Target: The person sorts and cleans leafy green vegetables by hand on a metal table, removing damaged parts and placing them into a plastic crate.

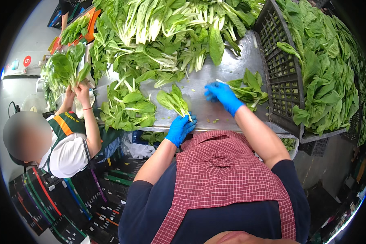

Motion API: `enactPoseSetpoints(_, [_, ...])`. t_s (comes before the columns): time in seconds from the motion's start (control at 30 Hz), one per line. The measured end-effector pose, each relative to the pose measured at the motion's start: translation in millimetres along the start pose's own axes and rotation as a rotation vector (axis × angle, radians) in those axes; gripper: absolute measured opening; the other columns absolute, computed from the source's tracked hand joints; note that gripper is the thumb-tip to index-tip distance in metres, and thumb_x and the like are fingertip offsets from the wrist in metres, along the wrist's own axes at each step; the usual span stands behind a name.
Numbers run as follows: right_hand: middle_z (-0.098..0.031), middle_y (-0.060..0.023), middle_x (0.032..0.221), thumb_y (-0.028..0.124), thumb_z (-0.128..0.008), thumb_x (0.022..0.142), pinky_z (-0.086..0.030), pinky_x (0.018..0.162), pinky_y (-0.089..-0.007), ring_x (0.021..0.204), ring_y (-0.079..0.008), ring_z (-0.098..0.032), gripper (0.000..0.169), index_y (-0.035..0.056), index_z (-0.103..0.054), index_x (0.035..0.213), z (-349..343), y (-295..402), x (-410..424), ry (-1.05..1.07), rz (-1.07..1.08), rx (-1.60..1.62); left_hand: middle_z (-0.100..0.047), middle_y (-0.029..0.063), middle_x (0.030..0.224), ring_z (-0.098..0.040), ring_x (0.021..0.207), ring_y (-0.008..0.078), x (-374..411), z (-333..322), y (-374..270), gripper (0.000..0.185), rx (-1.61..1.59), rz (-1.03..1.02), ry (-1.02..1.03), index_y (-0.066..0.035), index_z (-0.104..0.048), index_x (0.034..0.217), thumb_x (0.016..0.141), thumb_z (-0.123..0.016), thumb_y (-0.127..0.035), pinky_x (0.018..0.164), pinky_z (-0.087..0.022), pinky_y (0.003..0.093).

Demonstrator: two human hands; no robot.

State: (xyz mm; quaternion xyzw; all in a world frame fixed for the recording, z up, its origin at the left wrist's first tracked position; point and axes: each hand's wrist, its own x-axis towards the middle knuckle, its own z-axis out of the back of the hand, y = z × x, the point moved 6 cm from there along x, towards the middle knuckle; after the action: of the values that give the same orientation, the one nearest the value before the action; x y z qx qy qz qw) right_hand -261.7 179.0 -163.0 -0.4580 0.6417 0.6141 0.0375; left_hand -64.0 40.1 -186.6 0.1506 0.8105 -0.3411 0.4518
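My left hand (pixel 180 129), in a blue glove, holds a small bunch of leafy greens (pixel 174 101) by its pale stem end, low over the steel table (pixel 198 88). My right hand (pixel 224 96), also blue-gloved, is over the table with fingers loosely bent and slightly blurred; I see nothing between them. Just beyond it lie a few loose greens (pixel 250 88), one white stalk close to the knuckles. A low heap of leaves (pixel 128 106) rests left of my left hand. Further back, a large pile of leafy greens (pixel 158 27) covers the table, many white stems facing me.
A black plastic crate (pixel 277 61) heaped with greens (pixel 323 73) stands at the right. To the left, a co-worker (pixel 68 140) holds up a bunch of greens (pixel 70 64). Black crates (pixel 76 195) are stacked behind. A blue bin (pixel 149 137) sits below the table edge.
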Motion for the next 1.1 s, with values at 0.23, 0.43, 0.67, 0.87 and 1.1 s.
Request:
enactPoseSetpoints(0.23, [-0.068,-0.0088,0.096,0.040,-0.059,0.091,-0.052,0.068,-0.0323,0.079,-0.0191,-0.067,0.038,0.0058,-0.057,0.109,-24,37,80,-0.073,-0.115,0.136,-0.063,0.0127,0.107,-0.060,0.105,0.0310,19,-9,-15,0.041,-0.395,0.203,0.301,-0.005,-0.050,0.129,0.095,-0.056,-0.027,0.094,-0.048,0.0485])
enactPoseSetpoints(0.43, [-0.067,-0.0065,0.085,0.039,-0.057,0.092,-0.052,0.064,-0.0303,0.069,-0.0160,-0.064,0.034,0.0059,-0.062,0.097,-16,27,83,-0.041,-0.043,0.051,-0.067,0.0087,0.087,-0.062,0.099,0.0308,34,-6,-26,0.024,-0.311,0.080,0.321,-0.006,-0.060,0.111,0.093,-0.058,-0.023,0.090,-0.051,0.0464])
enactPoseSetpoints(0.67, [-0.065,-0.0069,0.071,0.040,-0.064,0.087,-0.049,0.055,-0.0280,0.058,-0.0149,-0.061,0.037,0.0041,-0.064,0.083,10,-34,-6,0.011,-0.119,-0.254,-0.067,0.0084,0.099,-0.065,0.091,0.0246,32,-16,-21,0.024,-0.411,-0.001,0.239,-0.008,-0.059,0.114,0.093,-0.059,-0.020,0.081,-0.055,0.0380])
enactPoseSetpoints(0.87, [-0.063,-0.0108,0.062,0.036,-0.068,0.085,-0.049,0.051,-0.0298,0.055,-0.0142,-0.062,0.038,0.0009,-0.063,0.071,13,-23,-70,-0.110,-0.169,-0.588,-0.066,0.0060,0.101,-0.064,0.093,0.0185,19,-49,-9,0.027,-0.276,0.036,0.257,-0.009,-0.058,0.118,0.095,-0.057,-0.023,0.081,-0.053,0.0326])
enactPoseSetpoints(1.1, [-0.065,-0.0066,0.071,0.026,-0.069,0.087,-0.049,0.057,-0.0250,0.063,-0.0107,-0.061,0.026,0.0005,-0.066,0.085,1,-47,-81,-0.051,0.078,-0.386,-0.066,0.0042,0.096,-0.064,0.082,0.0140,20,-84,4,0.023,-0.115,-0.075,0.225,-0.007,-0.060,0.110,0.092,-0.061,-0.021,0.071,-0.052,0.0274])
